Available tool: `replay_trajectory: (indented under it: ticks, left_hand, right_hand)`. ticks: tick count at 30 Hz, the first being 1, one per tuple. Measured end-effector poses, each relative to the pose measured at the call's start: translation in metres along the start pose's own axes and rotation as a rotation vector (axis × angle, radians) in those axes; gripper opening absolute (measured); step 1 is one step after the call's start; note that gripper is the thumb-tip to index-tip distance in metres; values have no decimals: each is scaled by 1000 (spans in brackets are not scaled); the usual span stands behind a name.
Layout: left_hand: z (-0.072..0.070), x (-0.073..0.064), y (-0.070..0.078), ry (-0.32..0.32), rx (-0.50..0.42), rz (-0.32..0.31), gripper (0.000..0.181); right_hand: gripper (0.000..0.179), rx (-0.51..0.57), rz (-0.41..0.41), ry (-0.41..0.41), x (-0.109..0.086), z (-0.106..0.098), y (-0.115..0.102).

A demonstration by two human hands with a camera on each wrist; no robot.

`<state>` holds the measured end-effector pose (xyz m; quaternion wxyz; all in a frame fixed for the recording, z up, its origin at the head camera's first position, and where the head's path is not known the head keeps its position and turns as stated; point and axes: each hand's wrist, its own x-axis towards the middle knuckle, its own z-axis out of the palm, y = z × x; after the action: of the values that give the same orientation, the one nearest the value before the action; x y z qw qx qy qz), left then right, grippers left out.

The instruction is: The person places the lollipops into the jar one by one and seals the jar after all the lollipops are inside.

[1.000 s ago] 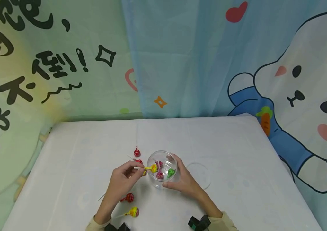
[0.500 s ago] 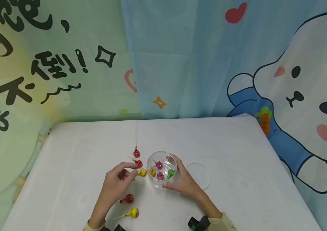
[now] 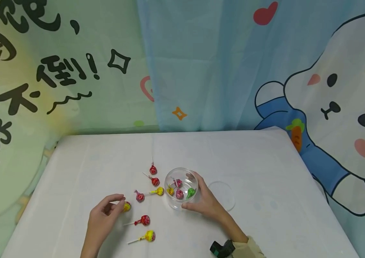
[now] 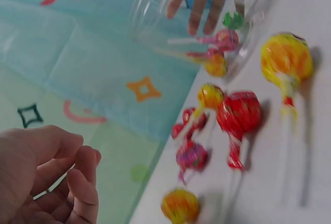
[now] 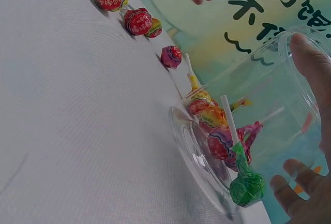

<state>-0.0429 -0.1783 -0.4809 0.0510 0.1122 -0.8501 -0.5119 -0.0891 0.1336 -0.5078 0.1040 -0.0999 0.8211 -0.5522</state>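
Observation:
My right hand grips a clear jar on the table, thumb on one side and fingers on the other. Inside lie a green lollipop, a yellow one and pinkish ones. My left hand hovers at the left with loosely bent fingers, holding nothing in the left wrist view. Right beside its fingertips is a yellow lollipop, its stick hidden behind the hand. Nearby lie a red lollipop and, closer to me, a yellow-and-red lollipop.
Left of the jar lie a yellow lollipop, a purple-red lollipop and two red lollipops beyond. A clear round lid lies flat to the jar's right. A printed curtain hangs behind the white table.
The yellow lollipop my left hand pinched over the jar was let go into it. The left hand then moved left and nearer to me, uncovering lollipops. The right hand stays on the jar.

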Motion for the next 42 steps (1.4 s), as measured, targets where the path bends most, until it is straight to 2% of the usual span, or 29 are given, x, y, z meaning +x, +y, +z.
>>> replay_trajectory:
  ticks: [5, 9, 12, 15, 19, 22, 26, 32, 39, 42]
  left_hand:
    - [-4, -8, -13, 26, 11, -94, 18]
    - [-2, -13, -18, 16, 42, -157, 19]
    - [3, -19, -20, -12, 89, -183, 18]
    - [8, -27, -22, -81, 162, -135, 16]
    - [12, -37, -26, -238, 265, -28, 14]
    - [13, -43, -31, -319, 323, -19, 16]
    - [13, -48, -36, -328, 383, -27, 19]
    - [10, -54, -40, -321, 394, 26, 21]
    - [5, -54, -43, -450, 379, -17, 28]
    - [5, -53, -45, -467, 383, 0, 23]
  right_hand:
    - [102, -4, 9, 3, 1, 0, 0]
    - [103, -12, -3, 10, 1, -1, 0]
    - [103, -15, -14, 11, 1, -2, 1]
    - [103, -15, -17, 8, 1, -1, 2]
    - [103, -14, -11, 12, 1, 0, 3]
    - [103, -4, -7, 9, 1, 0, 4]
    - [103, -2, -3, 1, 1, -1, 4]
    - [103, 0, -6, -2, 2, -1, 6]
    - [103, 12, -23, -1, 2, -1, 7]
    - [103, 3, -20, -6, 2, -1, 7]
